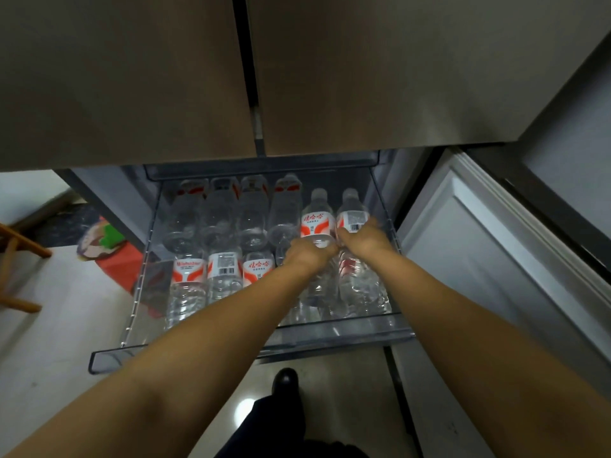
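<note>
Water bottle with the red-and-white label lies at the right end of the clear drawer, cap pointing away from me, and my left hand has its fingers curled round its base. Touching it on the right, the barcode bottle is gripped by my right hand. Both rest on other bottles underneath. Left of them, rows of bottles fill the drawer. Closed fridge doors above, my black shoe on the floor below
</note>
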Motion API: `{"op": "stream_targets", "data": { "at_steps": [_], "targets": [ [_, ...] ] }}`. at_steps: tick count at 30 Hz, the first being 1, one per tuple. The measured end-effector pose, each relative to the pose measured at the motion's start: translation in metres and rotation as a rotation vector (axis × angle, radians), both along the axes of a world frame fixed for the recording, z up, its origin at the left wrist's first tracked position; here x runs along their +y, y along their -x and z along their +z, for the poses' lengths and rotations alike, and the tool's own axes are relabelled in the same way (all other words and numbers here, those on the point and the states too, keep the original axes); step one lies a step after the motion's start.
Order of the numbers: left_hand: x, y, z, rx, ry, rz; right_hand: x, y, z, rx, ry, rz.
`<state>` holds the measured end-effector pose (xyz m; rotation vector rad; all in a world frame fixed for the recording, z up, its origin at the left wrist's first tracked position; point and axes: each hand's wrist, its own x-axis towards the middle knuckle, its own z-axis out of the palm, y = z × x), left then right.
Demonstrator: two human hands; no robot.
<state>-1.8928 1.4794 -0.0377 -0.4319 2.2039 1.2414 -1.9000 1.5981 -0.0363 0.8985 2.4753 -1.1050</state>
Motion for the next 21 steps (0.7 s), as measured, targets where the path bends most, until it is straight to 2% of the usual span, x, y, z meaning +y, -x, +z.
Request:
{"op": "stream_targets", "data": {
  "at_steps": [3, 8, 13, 17, 21],
  "targets": [
    [-0.010, 0.001, 0.001, -0.035, -0.161, 0.008, 0.012, -0.002, 0.005, 0.074, 0.104, -0.015],
    [-0.035, -0.002, 0.026, -0.273, -0.558, 0.009, 0.024, -0.023, 0.023, 0.078, 0.570, -0.132],
    [-0.045, -0.021, 0.050, -0.295, -0.794, -0.068, 0.023, -0.050, 0.055, 0.160, 0.987, -0.223],
    [-0.050, -0.040, 0.072, -0.294, -1.006, -0.063, 0.023, -0.064, 0.094, 0.190, 1.105, -0.219],
    [-0.054, -0.059, 0.083, -0.264, -1.058, -0.113, 0.021, -0.094, 0.105, 0.197, 1.154, -0.153]
  ]
}}
